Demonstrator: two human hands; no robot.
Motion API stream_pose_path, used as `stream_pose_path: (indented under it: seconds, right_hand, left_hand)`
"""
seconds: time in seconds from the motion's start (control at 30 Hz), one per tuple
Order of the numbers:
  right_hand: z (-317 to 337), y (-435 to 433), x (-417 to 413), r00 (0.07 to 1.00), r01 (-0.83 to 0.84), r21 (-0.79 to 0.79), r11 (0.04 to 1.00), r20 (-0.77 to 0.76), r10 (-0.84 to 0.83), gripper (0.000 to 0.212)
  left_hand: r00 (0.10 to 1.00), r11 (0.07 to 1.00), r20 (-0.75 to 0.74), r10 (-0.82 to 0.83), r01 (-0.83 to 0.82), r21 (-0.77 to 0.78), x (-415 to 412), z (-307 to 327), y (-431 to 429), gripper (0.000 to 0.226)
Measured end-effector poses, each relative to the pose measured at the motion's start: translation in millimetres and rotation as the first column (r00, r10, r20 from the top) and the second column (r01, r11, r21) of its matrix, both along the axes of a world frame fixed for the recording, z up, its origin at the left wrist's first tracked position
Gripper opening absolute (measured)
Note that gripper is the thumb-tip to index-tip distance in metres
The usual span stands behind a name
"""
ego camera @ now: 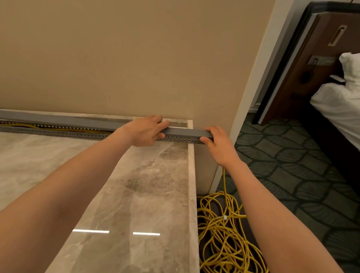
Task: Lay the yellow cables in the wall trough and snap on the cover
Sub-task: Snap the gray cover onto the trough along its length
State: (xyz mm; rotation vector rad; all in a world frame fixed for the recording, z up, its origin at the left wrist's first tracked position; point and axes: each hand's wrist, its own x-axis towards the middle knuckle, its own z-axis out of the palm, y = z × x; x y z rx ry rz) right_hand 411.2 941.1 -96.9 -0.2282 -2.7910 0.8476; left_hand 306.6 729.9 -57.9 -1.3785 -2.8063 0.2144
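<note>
While the spare length of the yellow cables [226, 247] lies in a loose heap on the carpet beside the end of the counter [148, 198], one strand climbs from it up the corner toward the right end of the trough. Both bare arms reach across the stone top. The left hand [147, 131] lies over the grey cover [186, 132], fingers across its top and thumb at its front edge, holding it. The right hand [217, 143] grips the very end of the same strip, fingers curled over it and thumb below. Under the cover runs the slotted trough [46, 132], set on the counter against the wall [117, 45]. Further left, yellow strands show inside it, where the cover is not yet closed down over the front lip.

The step in hand looks to be seating the cover. I would line the right end up flush with the trough's end first and check that no strand rides over the slotted lip. Then I would press down until that end clicks and walk the hands leftward. Pressing in the middle first would likely bow the strip and trap a cable. A bed [350, 96] stands well off to the right.
</note>
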Motion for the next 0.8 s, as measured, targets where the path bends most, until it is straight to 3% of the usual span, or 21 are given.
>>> stream_pose_path:
  seconds: [0.23,0.57,0.8]
  right_hand:
    - [3.7,3.3,0.4,1.000,-0.017,-0.051,0.999,0.004,0.018,0.038]
    - [8.1,1.4,-5.4,0.999,-0.016,-0.043,0.999,0.038,0.018,0.037]
    - [2.4,4.2,-0.4,0.993,0.118,-0.413,0.903,0.054,-0.105,0.047]
  left_hand:
    - [1.000,1.000,0.009,-0.008,0.009,-0.028,-0.5,1.8,-2.7,0.032]
    - [0.986,0.966,-0.132,-0.100,0.065,-0.252,-1.3,15.7,-1.5,0.044]
    - [1.000,0.967,0.013,0.022,-0.018,-0.254,-3.8,20.6,9.6,0.041]
